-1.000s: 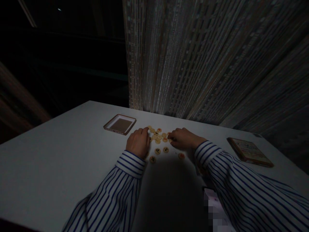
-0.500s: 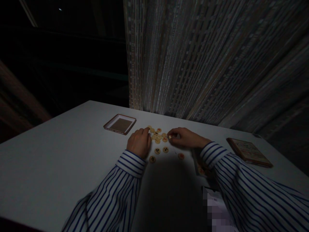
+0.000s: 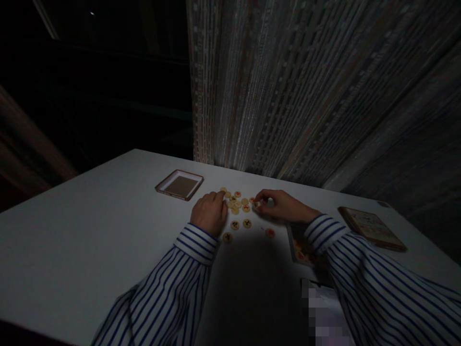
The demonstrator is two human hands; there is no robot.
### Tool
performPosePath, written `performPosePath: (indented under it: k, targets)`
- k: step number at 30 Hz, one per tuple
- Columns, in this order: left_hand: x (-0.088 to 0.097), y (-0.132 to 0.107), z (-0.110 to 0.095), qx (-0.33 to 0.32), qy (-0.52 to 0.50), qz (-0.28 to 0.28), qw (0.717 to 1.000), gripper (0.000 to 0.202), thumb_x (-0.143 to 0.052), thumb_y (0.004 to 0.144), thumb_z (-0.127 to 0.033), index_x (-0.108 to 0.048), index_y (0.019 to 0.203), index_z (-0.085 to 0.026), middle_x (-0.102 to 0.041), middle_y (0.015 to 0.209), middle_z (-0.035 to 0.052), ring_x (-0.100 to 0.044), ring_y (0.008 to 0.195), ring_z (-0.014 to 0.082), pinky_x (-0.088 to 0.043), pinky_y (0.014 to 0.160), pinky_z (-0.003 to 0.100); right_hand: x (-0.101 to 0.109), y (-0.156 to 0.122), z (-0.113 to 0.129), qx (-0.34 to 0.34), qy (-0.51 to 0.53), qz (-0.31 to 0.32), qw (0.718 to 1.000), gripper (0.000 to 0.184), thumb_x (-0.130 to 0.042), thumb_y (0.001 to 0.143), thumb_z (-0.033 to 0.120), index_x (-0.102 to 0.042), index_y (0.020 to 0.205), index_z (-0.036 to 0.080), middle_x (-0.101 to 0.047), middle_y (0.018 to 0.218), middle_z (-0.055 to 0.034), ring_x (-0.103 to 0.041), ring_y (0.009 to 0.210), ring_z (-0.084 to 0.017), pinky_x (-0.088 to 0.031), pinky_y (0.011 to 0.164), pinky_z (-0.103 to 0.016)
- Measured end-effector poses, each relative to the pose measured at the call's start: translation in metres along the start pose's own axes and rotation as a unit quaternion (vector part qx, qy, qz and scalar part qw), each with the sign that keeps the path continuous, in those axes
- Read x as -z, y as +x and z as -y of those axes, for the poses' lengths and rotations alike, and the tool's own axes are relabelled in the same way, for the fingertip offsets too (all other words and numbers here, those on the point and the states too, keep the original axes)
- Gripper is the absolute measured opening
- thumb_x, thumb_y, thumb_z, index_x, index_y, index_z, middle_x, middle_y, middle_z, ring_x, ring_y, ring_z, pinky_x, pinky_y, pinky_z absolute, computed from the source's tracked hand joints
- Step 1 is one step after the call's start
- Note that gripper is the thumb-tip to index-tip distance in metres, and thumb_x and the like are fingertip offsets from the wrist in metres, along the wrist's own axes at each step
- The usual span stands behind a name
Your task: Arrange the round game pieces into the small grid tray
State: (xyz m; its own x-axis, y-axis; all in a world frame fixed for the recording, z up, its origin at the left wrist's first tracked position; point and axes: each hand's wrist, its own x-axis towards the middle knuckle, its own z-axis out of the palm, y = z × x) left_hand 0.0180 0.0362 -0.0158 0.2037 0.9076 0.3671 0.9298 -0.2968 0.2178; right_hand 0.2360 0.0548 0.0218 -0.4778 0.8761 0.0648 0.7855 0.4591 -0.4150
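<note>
Round wooden Chinese chess pieces lie in a loose cluster on the white table, some blank side up, others with red or black characters. My right hand pinches one Chinese chess piece between thumb and fingertips at the cluster's right edge, tilted. A red-marked piece lies just behind it. Nearer to me are three black-marked pieces, one of them at the front, and a separate red one. My left hand rests palm down along the cluster's left side, fingers extended and partly hidden, index fingertip by a piece.
An open shallow box lid or tray lies at the back left. Under my right forearm sits a box with pieces in it. A flat patterned box is at the right. A curtain hangs behind the table.
My right hand has shifted slightly right with the pinched piece, turning it so its face shows. A red-marked piece behind it has come into view. My left hand is nearly still.
</note>
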Motion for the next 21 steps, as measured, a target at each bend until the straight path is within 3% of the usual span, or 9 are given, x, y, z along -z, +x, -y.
performPosePath:
  k: [13,21]
  targets:
    - [0.000,0.000,0.001,-0.003,0.009,0.000,1.000,0.031,-0.038,0.086,-0.023,-0.058,0.107,-0.013,-0.063,0.096,0.0111,-0.058,0.092,0.0243,-0.045,0.080,0.035,0.008,-0.006,-0.001,0.011,-0.088,-0.022,0.996,0.024,-0.054,0.077,0.032,-0.062,0.093,0.017,-0.062,0.085,-0.0057,-0.056,0.079,-0.018,-0.041,0.074,-0.031]
    - [0.000,0.000,0.006,0.004,0.026,-0.021,0.999,0.031,-0.038,0.085,-0.023,-0.060,0.104,-0.014,-0.064,0.095,0.0098,-0.059,0.091,0.0235,-0.046,0.079,0.034,0.002,-0.013,-0.005,0.049,-0.132,-0.023,0.990,0.021,-0.053,0.079,0.032,-0.062,0.090,0.016,-0.062,0.083,-0.0069,-0.054,0.077,-0.018,-0.040,0.072,-0.030]
